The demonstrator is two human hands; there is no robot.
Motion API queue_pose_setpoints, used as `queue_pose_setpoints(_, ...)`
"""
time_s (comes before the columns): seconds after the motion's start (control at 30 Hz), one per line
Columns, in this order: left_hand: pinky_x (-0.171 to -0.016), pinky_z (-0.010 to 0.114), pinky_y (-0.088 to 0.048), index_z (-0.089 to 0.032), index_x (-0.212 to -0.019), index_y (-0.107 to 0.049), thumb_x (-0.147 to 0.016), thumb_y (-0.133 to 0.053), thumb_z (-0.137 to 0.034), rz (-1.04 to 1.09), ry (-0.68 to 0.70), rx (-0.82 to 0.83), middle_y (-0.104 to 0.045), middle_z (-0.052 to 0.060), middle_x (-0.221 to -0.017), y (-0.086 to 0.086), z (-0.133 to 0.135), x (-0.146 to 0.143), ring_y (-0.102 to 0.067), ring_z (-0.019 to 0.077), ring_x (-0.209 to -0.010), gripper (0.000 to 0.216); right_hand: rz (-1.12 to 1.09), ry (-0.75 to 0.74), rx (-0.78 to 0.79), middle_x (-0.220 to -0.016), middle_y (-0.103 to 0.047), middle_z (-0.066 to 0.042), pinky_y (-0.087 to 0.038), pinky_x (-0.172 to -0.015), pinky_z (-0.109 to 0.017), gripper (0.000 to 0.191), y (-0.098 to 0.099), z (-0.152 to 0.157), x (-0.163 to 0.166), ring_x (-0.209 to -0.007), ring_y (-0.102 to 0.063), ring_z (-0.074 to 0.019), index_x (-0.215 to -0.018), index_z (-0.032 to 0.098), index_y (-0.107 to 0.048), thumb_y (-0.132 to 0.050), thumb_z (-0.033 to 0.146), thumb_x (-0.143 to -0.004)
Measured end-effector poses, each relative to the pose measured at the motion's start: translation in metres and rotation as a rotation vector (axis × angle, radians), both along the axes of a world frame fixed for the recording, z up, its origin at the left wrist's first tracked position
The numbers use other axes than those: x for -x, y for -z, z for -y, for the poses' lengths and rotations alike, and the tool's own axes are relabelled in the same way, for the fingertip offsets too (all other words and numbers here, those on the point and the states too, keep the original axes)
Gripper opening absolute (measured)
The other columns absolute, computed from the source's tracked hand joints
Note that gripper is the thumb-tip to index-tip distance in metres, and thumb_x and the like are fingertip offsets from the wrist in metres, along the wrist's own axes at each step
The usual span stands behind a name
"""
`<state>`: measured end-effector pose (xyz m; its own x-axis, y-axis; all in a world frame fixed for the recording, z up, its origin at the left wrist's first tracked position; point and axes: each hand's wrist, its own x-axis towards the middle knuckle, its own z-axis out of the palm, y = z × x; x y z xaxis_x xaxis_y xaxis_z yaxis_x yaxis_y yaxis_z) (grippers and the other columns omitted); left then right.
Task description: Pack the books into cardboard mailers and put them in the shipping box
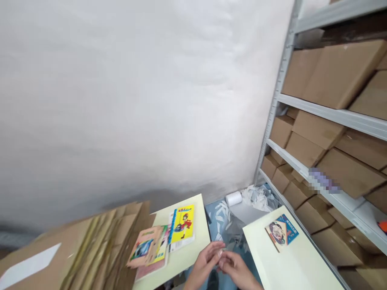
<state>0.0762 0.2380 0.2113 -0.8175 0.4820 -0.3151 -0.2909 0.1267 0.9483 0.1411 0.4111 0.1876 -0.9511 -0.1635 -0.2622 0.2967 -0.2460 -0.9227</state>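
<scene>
Two hands, left hand (205, 262) and right hand (238, 270), touch fingertips just off the bench (186, 257) edge; whether the fingers grasp anything I cannot tell; books (181, 227) lie near its far edge

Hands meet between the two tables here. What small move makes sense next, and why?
Probably the right hand reaches for the lone booklet on the right table: it lies nearest that hand, flat and uncovered. Its fingertips touch the left hand in the gap; whether they pinch anything is too blurred to tell.
</scene>
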Motion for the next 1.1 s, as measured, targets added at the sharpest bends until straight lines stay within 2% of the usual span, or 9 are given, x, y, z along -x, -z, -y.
queue_pose_setpoints(0.13, -0.116, 0.045, -0.056, -0.024, -0.124, -0.083, -0.084, -0.077, -0.078, -0.049, -0.05, -0.094, -0.078, 0.016, -0.134, -0.036, 0.061, -0.018, -0.071, 0.0362, -0.131, 0.066, -0.161, -0.151, -0.006, -0.111, -0.082, -0.01, -0.058, -0.106, -0.048, 0.054, -0.047, 0.072, 0.012, -0.112, -0.077, -0.0338, -0.109, 0.024, -0.082, -0.077, 0.074, -0.088)
queue_pose_setpoints(0.3, -0.106, 0.043, -0.06, -0.019, -0.104, -0.087, -0.084, -0.076, -0.077, -0.12, -0.09, -0.11, -0.082, 0.015, -0.116, -0.078, 0.155, -0.022, -0.076, 0.0342, -0.112, 0.062, -0.193, -0.247, -0.082, -0.125, -0.08, -0.013, -0.057, -0.112, -0.051, 0.052, -0.07, 0.173, 0.019, -0.121, -0.076, -0.035, -0.12, 0.023, -0.08, -0.078, 0.064, -0.09)
queue_pose_setpoints(0.37, -0.102, 0.042, -0.061, -0.018, -0.102, -0.087, -0.086, -0.074, -0.074, -0.186, -0.152, -0.11, -0.083, 0.014, -0.108, -0.086, 0.205, -0.025, -0.077, 0.032, -0.105, 0.06, -0.204, -0.295, -0.108, -0.131, -0.078, -0.012, -0.056, -0.116, -0.051, 0.053, -0.075, 0.22, 0.022, -0.126, -0.073, -0.0344, -0.125, 0.023, -0.077, -0.079, 0.062, -0.089)
queue_pose_setpoints(0.47, -0.102, 0.042, -0.061, -0.017, -0.1, -0.086, -0.086, -0.076, -0.07, -0.254, -0.295, -0.105, -0.083, 0.013, -0.106, -0.087, 0.282, -0.038, -0.076, 0.0313, -0.106, 0.055, -0.258, -0.431, -0.134, -0.131, -0.077, -0.011, -0.053, -0.121, -0.05, 0.05, -0.084, 0.298, 0.026, -0.127, -0.072, -0.0323, -0.126, 0.022, -0.076, -0.076, 0.059, -0.092)
queue_pose_setpoints(0.63, -0.102, 0.042, -0.062, -0.017, -0.107, -0.084, -0.087, -0.073, -0.069, -0.259, -0.621, -0.058, -0.083, 0.012, -0.111, -0.065, 0.385, -0.07, -0.078, 0.0303, -0.104, 0.056, -0.354, -0.631, -0.154, -0.117, -0.079, -0.008, -0.057, -0.113, -0.046, 0.042, -0.074, 0.415, 0.035, -0.116, -0.074, -0.0284, -0.119, 0.021, -0.077, -0.069, 0.056, -0.097)
queue_pose_setpoints(0.8, -0.108, 0.041, -0.061, -0.02, -0.111, -0.081, -0.083, -0.073, -0.077, -0.259, -1.044, 0.07, -0.083, 0.012, -0.118, -0.023, 0.468, -0.09, -0.077, 0.0312, -0.114, 0.064, -0.335, -0.445, -0.337, -0.108, -0.08, -0.008, -0.06, -0.101, -0.039, 0.035, -0.023, 0.472, 0.054, -0.105, -0.075, -0.0252, -0.112, 0.02, -0.074, -0.07, 0.048, -0.092)
queue_pose_setpoints(0.87, -0.107, 0.044, -0.062, -0.019, -0.107, -0.08, -0.075, -0.076, -0.084, -0.17, -1.056, 0.059, -0.083, 0.014, -0.115, -0.002, 0.495, -0.096, -0.078, 0.0331, -0.112, 0.073, -0.31, -0.362, -0.479, -0.102, -0.08, -0.009, -0.061, -0.096, -0.037, 0.034, -0.002, 0.48, 0.061, -0.099, -0.075, -0.025, -0.107, 0.019, -0.073, -0.072, 0.048, -0.089)
queue_pose_setpoints(0.97, -0.101, 0.047, -0.064, -0.018, -0.102, -0.077, -0.059, -0.078, -0.094, 0.001, -0.934, -0.007, -0.084, 0.017, -0.107, 0.027, 0.518, -0.103, -0.08, 0.0353, -0.106, 0.088, -0.253, -0.363, -0.635, -0.091, -0.08, -0.009, -0.061, -0.083, -0.035, 0.038, 0.023, 0.486, 0.063, -0.088, -0.076, -0.0255, -0.101, 0.018, -0.073, -0.075, 0.054, -0.088)
queue_pose_setpoints(1.1, -0.1, 0.047, -0.064, -0.018, -0.105, -0.074, -0.05, -0.076, -0.102, 0.103, -0.886, -0.058, -0.083, 0.02, -0.114, 0.05, 0.518, -0.106, -0.081, 0.0356, -0.107, 0.1, -0.122, -0.453, -0.613, -0.077, -0.078, -0.007, -0.056, -0.062, -0.029, 0.052, 0.042, 0.496, 0.057, -0.07, -0.075, -0.0234, -0.088, 0.02, -0.07, -0.074, 0.072, -0.088)
